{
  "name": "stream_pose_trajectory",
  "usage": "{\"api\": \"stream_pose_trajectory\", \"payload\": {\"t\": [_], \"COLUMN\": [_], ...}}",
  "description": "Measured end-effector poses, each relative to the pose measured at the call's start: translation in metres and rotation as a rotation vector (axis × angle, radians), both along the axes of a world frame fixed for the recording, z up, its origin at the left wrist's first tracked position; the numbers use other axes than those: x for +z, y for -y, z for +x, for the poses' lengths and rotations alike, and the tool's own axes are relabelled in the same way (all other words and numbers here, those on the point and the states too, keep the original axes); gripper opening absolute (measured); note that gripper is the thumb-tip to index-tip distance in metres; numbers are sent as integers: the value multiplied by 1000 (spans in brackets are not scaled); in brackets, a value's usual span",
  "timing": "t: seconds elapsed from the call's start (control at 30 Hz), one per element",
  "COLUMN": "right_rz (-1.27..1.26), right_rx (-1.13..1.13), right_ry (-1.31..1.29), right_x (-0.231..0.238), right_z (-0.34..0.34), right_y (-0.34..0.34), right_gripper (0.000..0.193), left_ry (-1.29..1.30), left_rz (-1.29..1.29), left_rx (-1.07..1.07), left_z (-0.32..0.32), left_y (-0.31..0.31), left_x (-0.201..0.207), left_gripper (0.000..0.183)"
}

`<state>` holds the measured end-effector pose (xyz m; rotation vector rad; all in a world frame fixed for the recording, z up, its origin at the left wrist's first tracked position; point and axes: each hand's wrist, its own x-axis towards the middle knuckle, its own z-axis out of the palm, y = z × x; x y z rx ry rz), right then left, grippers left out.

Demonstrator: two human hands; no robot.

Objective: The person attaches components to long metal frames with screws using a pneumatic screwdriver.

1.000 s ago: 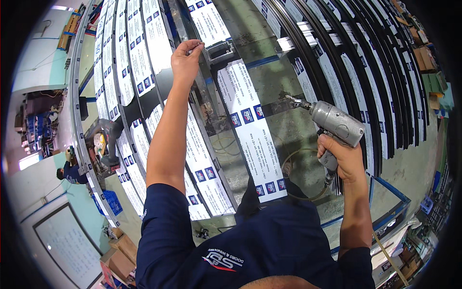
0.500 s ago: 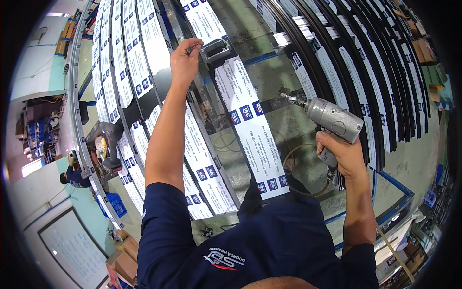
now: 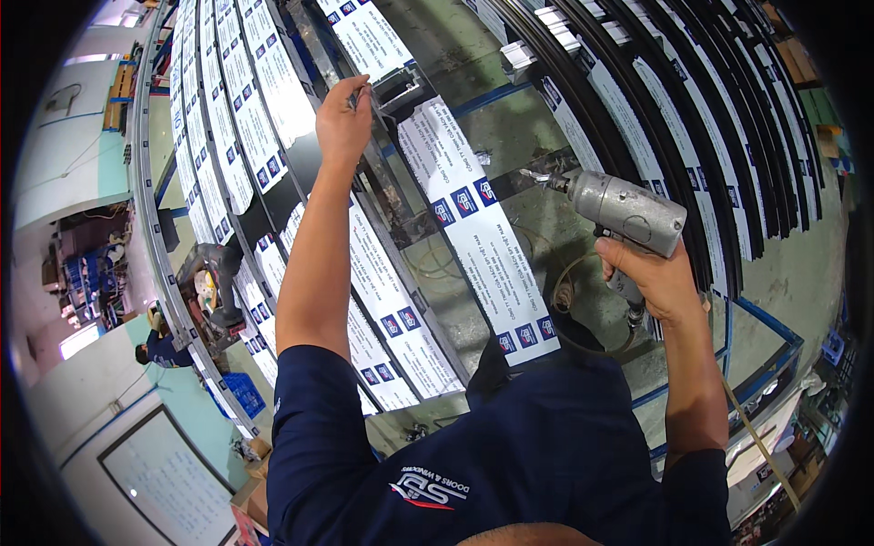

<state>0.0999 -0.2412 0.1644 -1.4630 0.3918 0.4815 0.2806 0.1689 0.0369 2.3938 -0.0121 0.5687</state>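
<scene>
My right hand [image 3: 651, 278] is wrapped round the grip of a grey air drill [image 3: 630, 214]. Its bit points left, over the gap to the right of a long profile [image 3: 482, 246] covered in white printed film. A hose runs down from the drill's handle. Farther off, my left hand [image 3: 344, 123] is closed in a pinch beside a dark cutout [image 3: 401, 88] in that same profile. What its fingertips hold, if anything, is too small or hidden to make out.
Several film-covered profiles [image 3: 391, 300] lie side by side at left, with a dark cordless tool [image 3: 215, 289] on them. Rows of dark profiles [image 3: 674, 136] fill the right. A blue crate [image 3: 244, 395] and another person [image 3: 168, 348] are at the far left.
The whole view has shifted and turned slightly. Both hands keep nearly the same pose, the right still gripping the drill and the left still pinched by the cutout.
</scene>
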Motion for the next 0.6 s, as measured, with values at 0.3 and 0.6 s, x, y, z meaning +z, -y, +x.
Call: {"api": "stream_pose_trajectory", "payload": {"t": [0.3, 0.6], "right_rz": [22, 15], "right_rx": [-8, -5], "right_ry": [17, 8], "right_x": [-2, -1], "right_z": [-5, -5], "right_y": [-1, 1], "right_gripper": [38, 44], "left_ry": [-7, -174], "left_rz": [251, 274], "left_rx": [-115, -92], "left_z": [4, -9], "left_y": [-3, -5], "left_x": [2, 0], "left_gripper": [15, 42]}}
